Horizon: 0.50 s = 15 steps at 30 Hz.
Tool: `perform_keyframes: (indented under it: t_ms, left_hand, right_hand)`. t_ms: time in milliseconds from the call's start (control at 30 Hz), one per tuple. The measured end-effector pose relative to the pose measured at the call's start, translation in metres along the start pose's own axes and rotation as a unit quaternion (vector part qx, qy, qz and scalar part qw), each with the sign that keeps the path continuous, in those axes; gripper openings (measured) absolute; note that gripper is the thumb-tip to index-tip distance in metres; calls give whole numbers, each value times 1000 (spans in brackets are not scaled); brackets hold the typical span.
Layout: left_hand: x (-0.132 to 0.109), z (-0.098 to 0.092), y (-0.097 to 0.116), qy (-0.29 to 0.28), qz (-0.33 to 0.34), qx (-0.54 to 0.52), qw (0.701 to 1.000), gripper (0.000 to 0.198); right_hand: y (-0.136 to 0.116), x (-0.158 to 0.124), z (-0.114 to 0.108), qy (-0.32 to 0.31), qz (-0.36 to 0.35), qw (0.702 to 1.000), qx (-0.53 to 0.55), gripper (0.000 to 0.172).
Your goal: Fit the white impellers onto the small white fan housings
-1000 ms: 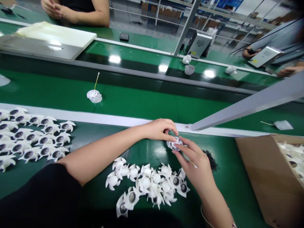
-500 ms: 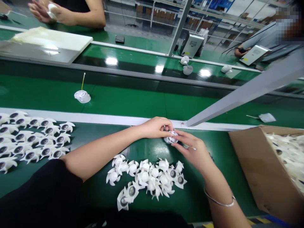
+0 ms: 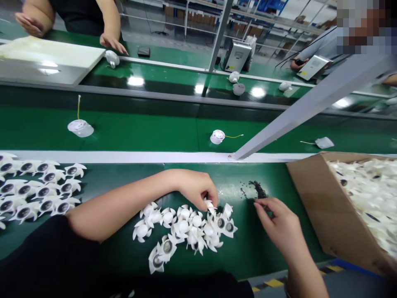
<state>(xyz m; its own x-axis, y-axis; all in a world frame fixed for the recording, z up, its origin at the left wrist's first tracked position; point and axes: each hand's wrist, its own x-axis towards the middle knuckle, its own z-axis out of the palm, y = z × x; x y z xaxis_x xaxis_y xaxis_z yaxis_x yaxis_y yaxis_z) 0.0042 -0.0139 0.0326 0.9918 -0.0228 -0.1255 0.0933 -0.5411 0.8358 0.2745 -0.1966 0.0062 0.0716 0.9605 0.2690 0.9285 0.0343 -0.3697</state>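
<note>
My left hand [image 3: 198, 188] has its thumb and fingers closed on a white fan impeller [image 3: 211, 205] at the upper right of a loose heap of impellers [image 3: 186, 227]. To the right, my right hand [image 3: 277, 219] pinches thumb and forefinger together at the near side of a small pile of tiny black parts [image 3: 258, 189]. Anything between those fingertips is too small to make out. Beyond my hands, a round white motor housing [image 3: 217, 137] with a yellow wire rests on the green conveyor belt [image 3: 155, 132].
Rows of impellers [image 3: 43, 191] lie at left. A cardboard box [image 3: 313, 203] full of white parts stands at right. A slanted metal post [image 3: 279, 118] rises from the white rail [image 3: 139, 157]. More housings sit on the belt. Across it, a co-worker's hand [image 3: 113, 42] is near a white part [image 3: 112, 58].
The white housing has left my hands and now sits on the belt. My left hand has come down onto an impeller; my right hand has moved right to the black parts.
</note>
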Motion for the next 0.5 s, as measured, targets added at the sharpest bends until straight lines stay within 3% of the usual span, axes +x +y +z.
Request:
perform_keyframes:
  t_ms: [133, 300, 400, 500]
  left_hand:
    - [-1, -5, -9, 63, -33, -7, 997, 27]
    - [1, -6, -19, 187, -32, 42, 981, 44]
    - [2, -3, -24, 197, -5, 58, 979, 61]
    - [4, -1, -30, 181, 25, 70, 981, 56]
  right_hand:
    - [-12, 0, 16, -4, -43, 999, 16, 13]
    - [-17, 11, 23, -17, -135, 986, -95, 17]
    - [-15, 17, 23, -39, -167, 971, -164, 18]
    - [-17, 26, 23, -65, -155, 969, -183, 19]
